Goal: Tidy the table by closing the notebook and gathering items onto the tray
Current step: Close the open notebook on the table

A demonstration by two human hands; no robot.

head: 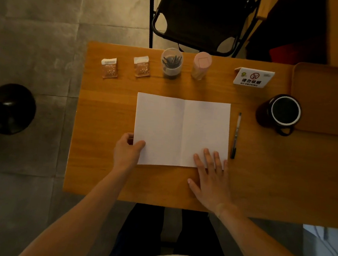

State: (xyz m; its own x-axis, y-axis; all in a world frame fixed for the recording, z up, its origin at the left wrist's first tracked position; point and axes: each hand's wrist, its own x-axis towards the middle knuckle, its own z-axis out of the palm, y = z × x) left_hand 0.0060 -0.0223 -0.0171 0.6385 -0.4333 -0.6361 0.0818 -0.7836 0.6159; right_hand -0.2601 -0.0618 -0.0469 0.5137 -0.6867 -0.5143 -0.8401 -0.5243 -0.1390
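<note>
A white notebook [181,131] lies open and flat in the middle of the wooden table [108,106]. My left hand [127,151] pinches its lower left corner, thumb on top of the page. My right hand [210,178] rests flat, fingers straight, on the lower right page. A black pen [236,135] lies just right of the notebook. The wooden tray [330,97] sits at the far right, and a dark mug [281,114] stands on its left edge.
Along the far edge stand two brown sachets [109,68] [142,66], a clear cup of dark sticks [171,63], a pink-lidded jar [201,66] and a no-smoking sign [253,78]. A black chair [200,18] is behind the table, a black stool [9,108] at left.
</note>
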